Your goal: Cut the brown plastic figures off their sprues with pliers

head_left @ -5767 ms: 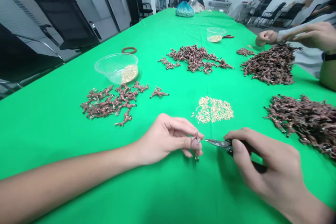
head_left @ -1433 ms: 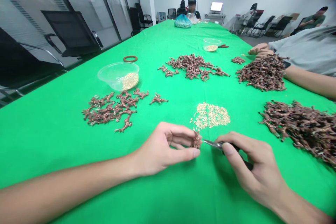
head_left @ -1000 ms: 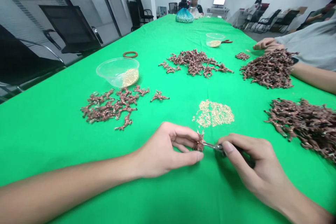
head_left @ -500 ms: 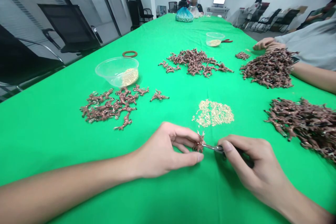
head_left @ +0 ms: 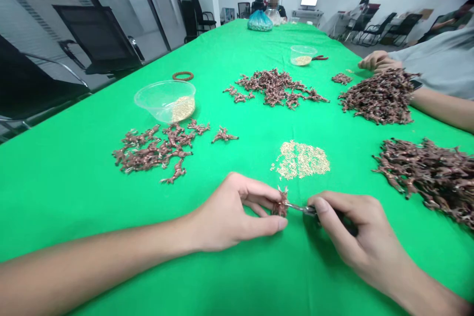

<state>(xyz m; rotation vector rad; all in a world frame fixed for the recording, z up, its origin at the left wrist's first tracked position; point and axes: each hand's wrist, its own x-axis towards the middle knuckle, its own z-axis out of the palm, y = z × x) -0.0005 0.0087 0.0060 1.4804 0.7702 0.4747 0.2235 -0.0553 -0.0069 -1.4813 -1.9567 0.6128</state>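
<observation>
Between the thumb and fingers of my left hand [head_left: 240, 212] is a small brown deer figurine [head_left: 281, 205], its pale antlers pointing up. My right hand [head_left: 351, 237] is closed around a pair of pliers [head_left: 305, 210], whose thin metal jaws touch the figurine's right side. Whether the jaws grip anything there is too small to tell. Just beyond my hands, a patch of tiny gold rings [head_left: 303, 160] lies spread on the green cloth [head_left: 229, 286]. A lone figurine [head_left: 224, 135] rests to the left of the rings, beside a loose pile of figurines [head_left: 155, 150].
A clear plastic bowl [head_left: 165, 101] holds more gold pieces, with a brown ring [head_left: 182, 76] behind it. Heaps of figurines lie mid-table [head_left: 274, 86] and at right [head_left: 433, 177]. Another person's hands [head_left: 381, 61] rest by a further heap [head_left: 381, 96]. Red-handled pliers [head_left: 320, 58] lie near a second bowl [head_left: 302, 54].
Almost nothing differs. The figurine in my left hand has tilted very slightly, and the pliers stay against it. The other person's hands have shifted a little.
</observation>
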